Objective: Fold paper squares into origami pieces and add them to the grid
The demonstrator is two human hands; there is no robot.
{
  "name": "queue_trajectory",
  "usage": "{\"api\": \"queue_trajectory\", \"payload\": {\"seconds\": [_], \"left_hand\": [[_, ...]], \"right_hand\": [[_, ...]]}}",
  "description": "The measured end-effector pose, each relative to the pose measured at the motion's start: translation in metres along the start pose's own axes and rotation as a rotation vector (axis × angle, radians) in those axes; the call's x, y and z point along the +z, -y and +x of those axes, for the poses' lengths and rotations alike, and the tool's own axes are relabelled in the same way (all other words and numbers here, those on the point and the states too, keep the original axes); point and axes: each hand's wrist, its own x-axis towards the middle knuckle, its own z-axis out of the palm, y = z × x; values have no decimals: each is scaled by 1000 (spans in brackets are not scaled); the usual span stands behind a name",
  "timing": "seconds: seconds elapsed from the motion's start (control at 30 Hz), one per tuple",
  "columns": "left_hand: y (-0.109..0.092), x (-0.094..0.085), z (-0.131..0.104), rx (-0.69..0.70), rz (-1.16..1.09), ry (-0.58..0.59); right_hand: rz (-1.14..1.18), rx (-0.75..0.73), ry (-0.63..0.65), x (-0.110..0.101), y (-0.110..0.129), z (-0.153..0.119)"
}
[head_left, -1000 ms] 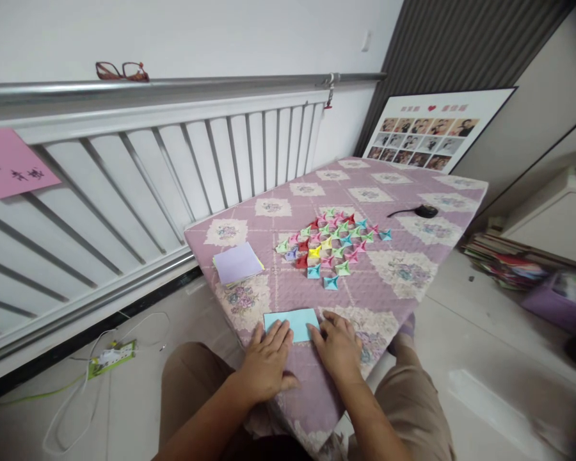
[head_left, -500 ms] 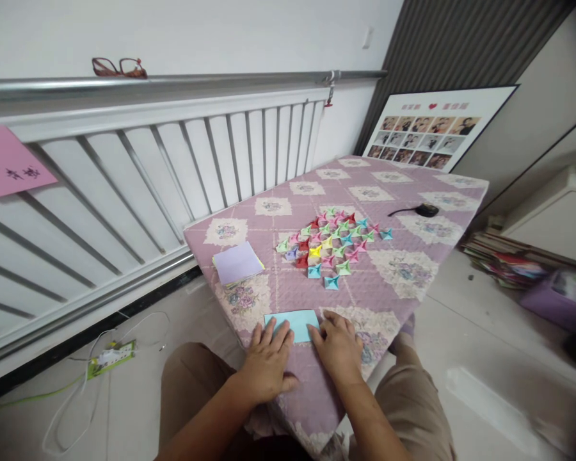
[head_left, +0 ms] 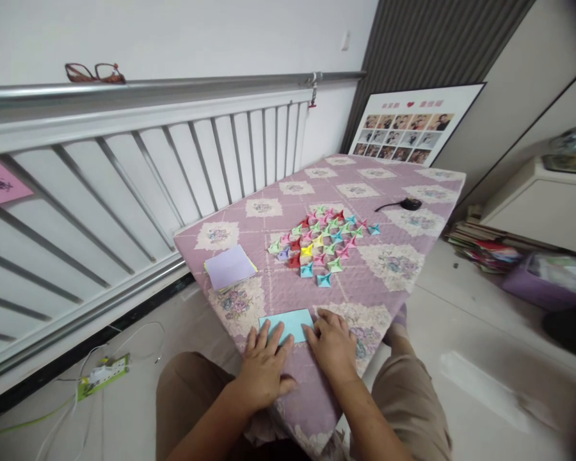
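A light blue sheet of paper, longer than it is wide, [head_left: 294,322] lies flat near the close corner of the table. My left hand [head_left: 265,368] rests on its lower left part with the fingers spread. At its right edge is my right hand [head_left: 333,346], thumb and fingertips touching the paper and the cloth, fingers apart and somewhat bent. Beyond them several small folded paper shapes [head_left: 318,241] in red, green, pink, blue and yellow stand close together in rows. A stack of square paper with a purple sheet on top [head_left: 230,266] lies to the left.
A floral cloth [head_left: 288,282] covers the table. A black object with a cord [head_left: 410,203] lies at the far right. The white radiator [head_left: 163,160] borders the left side; glasses [head_left: 95,73] sit on its pipe. A power strip [head_left: 104,376] is on the floor.
The view has shifted slightly to the right, so things appear further left. Both hands stay at the blue paper, with hardly any movement.
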Motion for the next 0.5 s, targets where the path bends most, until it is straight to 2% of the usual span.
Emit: {"api": "queue_trajectory", "payload": {"seconds": [0.4,0.5], "left_hand": [[0,2,0,-2,-5,3],[0,1,0,-1,-5,7]], "right_hand": [[41,43,-48,5,-3,-2],[141,30,-115,8,-9,-3]]}}
